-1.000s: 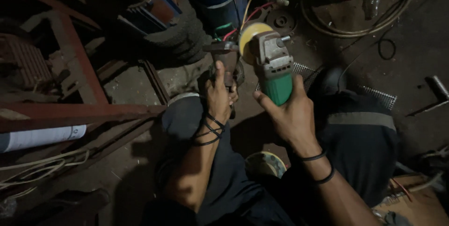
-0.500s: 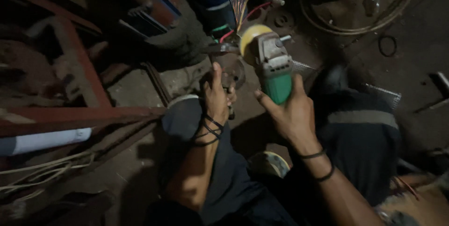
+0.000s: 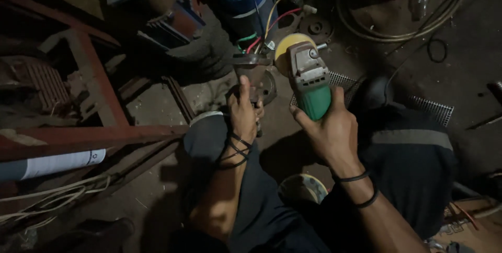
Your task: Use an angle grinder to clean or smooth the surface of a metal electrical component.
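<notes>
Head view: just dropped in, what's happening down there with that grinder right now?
A person sits low on a cluttered workshop floor. The right hand grips the green angle grinder by its body, its yellow disc end pointing away. The left hand holds a small dark metal piece just beside the grinder's head; whether the two touch cannot be told. A rusty red metal frame lies to the left, coiled cables lie ahead.

dim overall | lit from above – centre brightest | corners dark – soft

Head camera looks steeply down, close over the hands (image 3: 293,122).
</notes>
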